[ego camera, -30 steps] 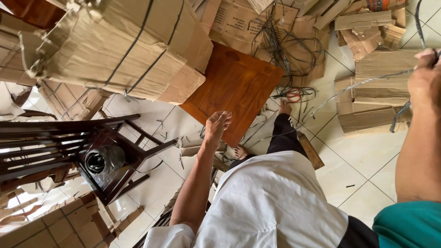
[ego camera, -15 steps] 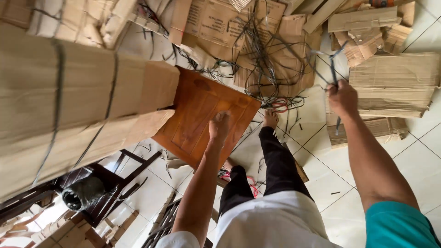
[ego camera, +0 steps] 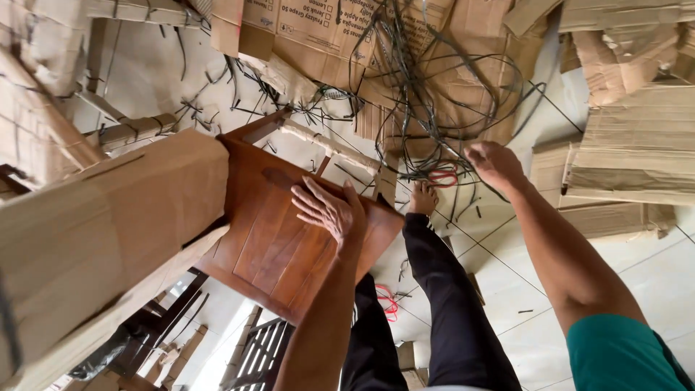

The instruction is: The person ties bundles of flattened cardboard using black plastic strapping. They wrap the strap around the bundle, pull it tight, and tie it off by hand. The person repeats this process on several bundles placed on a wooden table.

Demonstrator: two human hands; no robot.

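Note:
My left hand [ego camera: 329, 210] lies flat with fingers spread on the seat of a brown wooden chair [ego camera: 279, 246], which is tilted on the floor; its legs are partly wrapped in cardboard. My right hand [ego camera: 494, 164] is stretched out to a tangle of black packing straps [ego camera: 427, 94] and looks closed around one strap. My legs in black trousers [ego camera: 441, 289] reach forward, with a bare foot [ego camera: 422, 197] next to a red loop [ego camera: 441, 176].
A large cardboard-wrapped bundle [ego camera: 108, 239] fills the left side, close to the chair. Flattened cardboard boxes [ego camera: 318, 36] lie ahead and stacked cardboard [ego camera: 637, 145] at the right. Dark wooden furniture [ego camera: 250, 355] stands at the bottom left. The floor is white tile [ego camera: 521, 304].
The view has swung closer to the chair. My left hand has come down flat on the seat. My right hand has moved left and down into the strap tangle.

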